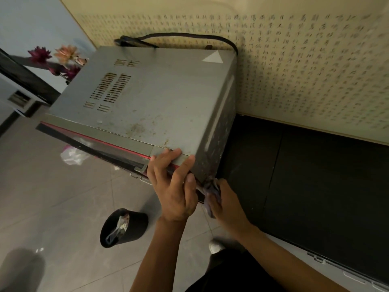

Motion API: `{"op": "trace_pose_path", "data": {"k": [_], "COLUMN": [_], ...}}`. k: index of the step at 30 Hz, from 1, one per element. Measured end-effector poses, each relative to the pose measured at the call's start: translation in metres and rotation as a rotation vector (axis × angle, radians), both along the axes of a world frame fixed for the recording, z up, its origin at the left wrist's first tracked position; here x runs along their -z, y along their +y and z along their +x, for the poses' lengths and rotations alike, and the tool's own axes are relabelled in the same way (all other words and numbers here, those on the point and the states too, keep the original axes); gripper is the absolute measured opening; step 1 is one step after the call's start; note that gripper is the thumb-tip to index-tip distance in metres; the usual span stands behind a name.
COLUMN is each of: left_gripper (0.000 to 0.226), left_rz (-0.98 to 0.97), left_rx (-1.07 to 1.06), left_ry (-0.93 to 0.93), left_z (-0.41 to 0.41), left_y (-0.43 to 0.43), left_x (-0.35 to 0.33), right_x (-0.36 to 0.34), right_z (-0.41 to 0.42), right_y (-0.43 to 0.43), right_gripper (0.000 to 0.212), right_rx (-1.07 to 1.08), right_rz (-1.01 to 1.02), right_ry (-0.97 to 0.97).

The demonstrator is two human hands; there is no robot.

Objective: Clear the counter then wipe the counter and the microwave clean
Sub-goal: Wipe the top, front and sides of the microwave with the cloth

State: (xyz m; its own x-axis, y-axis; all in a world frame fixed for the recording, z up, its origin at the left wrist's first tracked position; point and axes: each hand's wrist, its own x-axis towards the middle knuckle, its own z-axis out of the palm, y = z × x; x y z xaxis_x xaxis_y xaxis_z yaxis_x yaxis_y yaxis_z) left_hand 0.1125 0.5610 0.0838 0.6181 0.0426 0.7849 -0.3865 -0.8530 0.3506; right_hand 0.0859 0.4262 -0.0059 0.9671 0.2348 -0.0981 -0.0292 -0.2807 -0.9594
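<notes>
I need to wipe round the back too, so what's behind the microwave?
A black power cord arcs behind the microwave, against the calligraphy-patterned wall. The back panel and where the cord leads are hidden by the casing.

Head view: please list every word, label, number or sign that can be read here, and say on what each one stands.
Nothing can be read for certain.
On the wall panel: rows of handwritten characters, too blurred to read.
On the microwave, embossed marks above the vent slots: too small to read.
On the microwave, a white triangle sticker: a sign only, no text visible.
</notes>
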Motion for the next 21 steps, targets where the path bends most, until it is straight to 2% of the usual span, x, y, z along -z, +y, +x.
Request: {"op": "trace_pose_path", "data": {"k": [2, 4, 8, 11, 14, 16, 18, 21], "left_gripper": [0.031, 0.030, 0.030, 0.030, 0.029, 0.028, 0.027, 0.028], "left_rz": [0.011, 0.025, 0.022, 0.007, 0.000, -0.003, -0.018, -0.028], "left_rx": [0.010, 0.015, 0.015, 0.009, -0.003, -0.004, 0.000, -0.003], "left_ry": [0.004, 0.003, -0.021, -0.036, -0.035, -0.045, -0.059, -0.082], "left_z": [-0.001, -0.001, 0.001, 0.003, 0.004, 0.006, 0.008, 0.009], "left_y": [0.001, 0.003, 0.003, 0.002, 0.001, 0.000, -0.002, -0.002], "left_x": [-0.001, 0.000, 0.001, 0.002, 0.005, 0.006, 0.006, 0.007], "right_x": [0.011, -0.003, -0.057, -0.063, -0.029, -0.006, 0.004, -0.013], "right_z": [-0.001, 0.004, 0.016, 0.016, 0.009, 0.007, 0.008, 0.010], "right_y": [-0.006, -0.007, 0.004, 0.012, 0.011, 0.004, -0.002, -0.001], "right_gripper": [0.008, 0.008, 0.020, 0.025, 0.015, 0.008, 0.007, 0.009], "right_rx": [-0.005, 0.002, 0.023, 0.012, 0.041, 0.058, 0.057, 0.067], "right_rz": [-0.101, 0.030, 0.284, 0.319, 0.242, 0.105, 0.018, 0.099], "right_ry": [0.053, 0.043, -0.268, -0.343, -0.172, -0.032, 0.018, 0.000]}}
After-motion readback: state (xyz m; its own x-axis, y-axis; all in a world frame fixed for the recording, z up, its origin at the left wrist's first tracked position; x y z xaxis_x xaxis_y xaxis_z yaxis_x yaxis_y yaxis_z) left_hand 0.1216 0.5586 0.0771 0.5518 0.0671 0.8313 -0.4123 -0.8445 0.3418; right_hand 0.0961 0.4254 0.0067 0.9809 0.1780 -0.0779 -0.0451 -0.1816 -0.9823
